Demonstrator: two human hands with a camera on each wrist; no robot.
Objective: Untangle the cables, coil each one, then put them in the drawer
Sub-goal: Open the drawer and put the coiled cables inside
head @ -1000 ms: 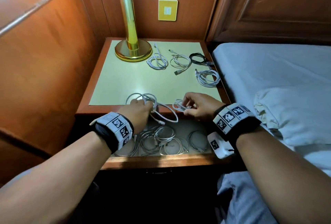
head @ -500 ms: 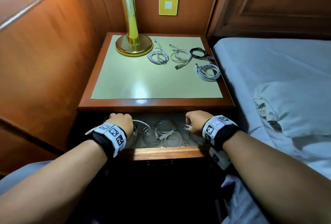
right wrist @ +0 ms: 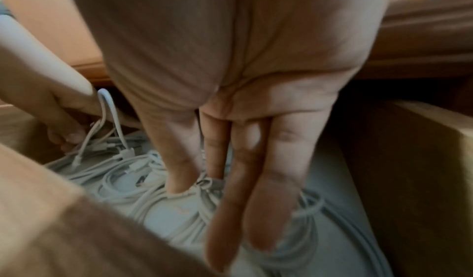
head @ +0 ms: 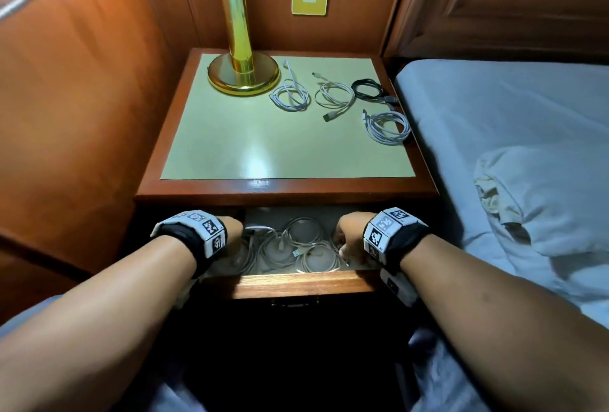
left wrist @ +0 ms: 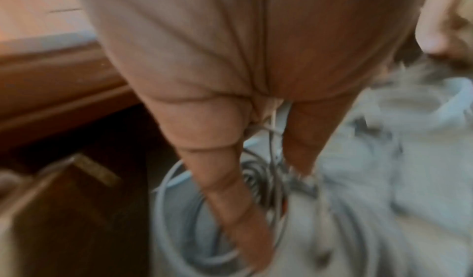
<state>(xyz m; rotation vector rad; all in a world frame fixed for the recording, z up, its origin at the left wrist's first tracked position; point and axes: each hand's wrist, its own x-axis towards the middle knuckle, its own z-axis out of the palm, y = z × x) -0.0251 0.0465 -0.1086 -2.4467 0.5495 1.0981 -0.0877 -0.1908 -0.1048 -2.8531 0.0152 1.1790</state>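
White coiled cables (head: 296, 248) lie flat on the floor of the open drawer (head: 296, 284), loops overlapping, filling it from left to right. The left hand (head: 230, 230) reaches into the drawer's left end; in the right wrist view its fingers (right wrist: 69, 133) curl round a bunch of white cable ends (right wrist: 107, 119), the plugs hanging down toward the pile. The right hand (head: 351, 235) is at the drawer's right end, its fingers (right wrist: 281, 180) held straight and close together, tips pressed down into a coil (right wrist: 302, 220) on the drawer floor; whether they hold it I cannot tell.

The nightstand top (head: 230, 161) overhangs the far part of the drawer and hides it. On the top's far right lie four more coils: two white ones (head: 291, 95) (head: 334, 96) side by side, a black one (head: 369, 88) further right, and a white one (head: 387, 128) nearer, by the right edge. A brass lamp base (head: 244, 77) stands just left of them. A bed (head: 510, 108) with a pillow (head: 543, 200) runs along the right.
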